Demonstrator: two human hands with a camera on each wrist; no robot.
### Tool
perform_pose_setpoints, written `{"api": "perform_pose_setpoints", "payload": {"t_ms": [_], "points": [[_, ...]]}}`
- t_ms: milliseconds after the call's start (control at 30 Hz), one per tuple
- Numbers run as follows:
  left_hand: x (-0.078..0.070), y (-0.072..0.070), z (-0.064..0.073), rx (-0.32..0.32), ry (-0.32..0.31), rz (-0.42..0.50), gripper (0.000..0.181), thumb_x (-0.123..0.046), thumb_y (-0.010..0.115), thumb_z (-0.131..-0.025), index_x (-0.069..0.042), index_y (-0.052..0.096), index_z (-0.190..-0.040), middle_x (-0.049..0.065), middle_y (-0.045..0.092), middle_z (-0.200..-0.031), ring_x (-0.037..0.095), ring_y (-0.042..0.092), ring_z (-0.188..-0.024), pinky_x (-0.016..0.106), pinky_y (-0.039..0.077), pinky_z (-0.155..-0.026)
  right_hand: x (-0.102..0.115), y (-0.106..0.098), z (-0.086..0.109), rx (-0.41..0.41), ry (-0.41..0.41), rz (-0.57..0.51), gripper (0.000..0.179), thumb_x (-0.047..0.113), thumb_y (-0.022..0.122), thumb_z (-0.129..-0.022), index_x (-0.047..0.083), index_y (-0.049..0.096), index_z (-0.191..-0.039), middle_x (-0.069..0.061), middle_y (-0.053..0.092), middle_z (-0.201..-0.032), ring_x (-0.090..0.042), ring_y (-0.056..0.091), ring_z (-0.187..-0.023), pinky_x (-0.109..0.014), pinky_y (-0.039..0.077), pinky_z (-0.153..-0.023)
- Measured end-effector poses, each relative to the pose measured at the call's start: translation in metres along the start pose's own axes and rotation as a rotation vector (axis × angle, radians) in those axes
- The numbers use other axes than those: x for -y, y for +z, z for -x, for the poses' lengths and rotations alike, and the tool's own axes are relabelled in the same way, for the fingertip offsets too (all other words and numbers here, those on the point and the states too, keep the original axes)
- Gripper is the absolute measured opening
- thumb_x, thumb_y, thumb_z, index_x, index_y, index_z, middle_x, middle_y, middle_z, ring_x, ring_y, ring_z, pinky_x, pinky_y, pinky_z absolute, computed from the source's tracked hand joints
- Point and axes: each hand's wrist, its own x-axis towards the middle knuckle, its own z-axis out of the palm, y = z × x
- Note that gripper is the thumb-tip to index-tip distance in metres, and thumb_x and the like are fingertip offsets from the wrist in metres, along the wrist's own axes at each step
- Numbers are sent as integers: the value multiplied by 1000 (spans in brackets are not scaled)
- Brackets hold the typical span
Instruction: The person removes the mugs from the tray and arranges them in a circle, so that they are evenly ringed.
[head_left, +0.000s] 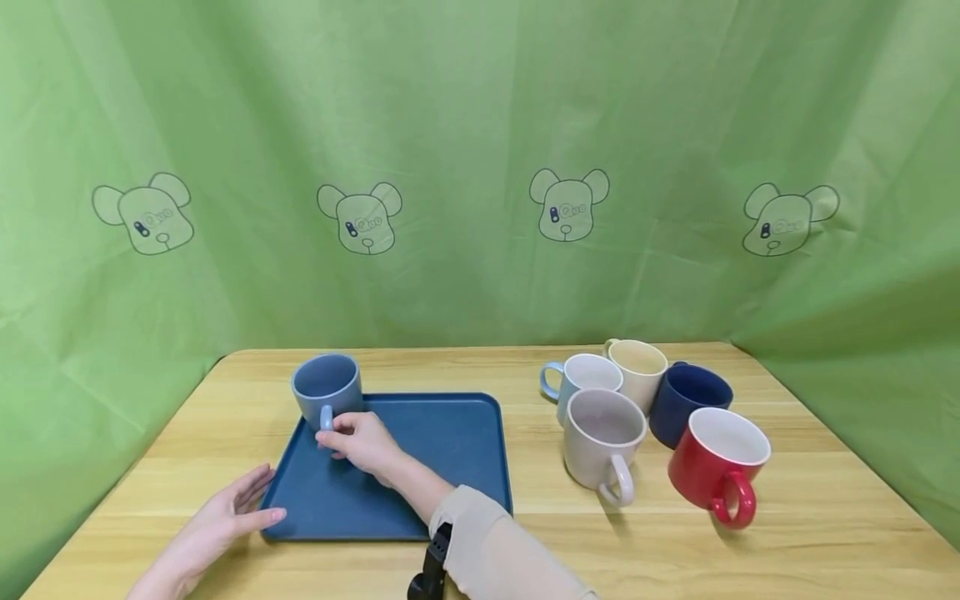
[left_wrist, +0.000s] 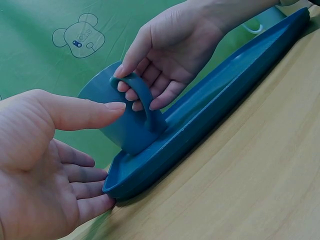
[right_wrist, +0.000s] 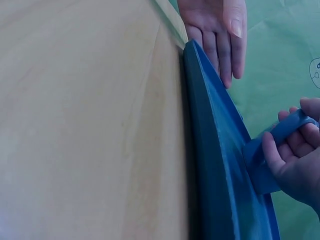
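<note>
A blue-grey mug [head_left: 327, 385] stands upright at the far left corner of the dark blue tray [head_left: 442, 467]. My right hand [head_left: 367, 446] pinches its handle [left_wrist: 142, 97] between thumb and fingers, reaching across the tray. Beside the tray's near left corner is my left hand [head_left: 225, 512], its fingers extended along the left edge and the thumb over the rim. In the left wrist view, the left fingertips [left_wrist: 102, 200] meet the outside of the tray's corner, and the palm holds nothing.
Right of the tray stand several mugs: a light blue one [head_left: 570, 390], a cream one [head_left: 641, 379], a navy one [head_left: 678, 408], a pale grey one [head_left: 592, 454] and a red one [head_left: 697, 467]. A green curtain [head_left: 465, 283] hangs behind the wooden table [head_left: 547, 558].
</note>
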Motion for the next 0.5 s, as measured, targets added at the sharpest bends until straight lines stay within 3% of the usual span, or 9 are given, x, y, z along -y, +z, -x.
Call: {"api": "perform_pose_setpoints", "payload": {"t_ms": [367, 500], "points": [[2, 2, -3, -3, -9, -20, 84, -21, 61, -90, 15, 6, -141, 35, 10, -145, 49, 13, -133, 56, 18, -107, 1, -11, 10, -139, 0, -97, 19, 17, 68, -84, -2, 72, -84, -5, 68, -71, -10, 64, -67, -25, 56, -61], [2, 0, -3, -2, -20, -22, 84, -22, 60, -90, 15, 5, -141, 35, 10, -146, 49, 12, -132, 56, 18, -107, 7, -21, 16, -138, -2, -118, 19, 15, 69, -84, -4, 72, -85, -8, 67, -69, -11, 63, -63, -28, 57, -58]]}}
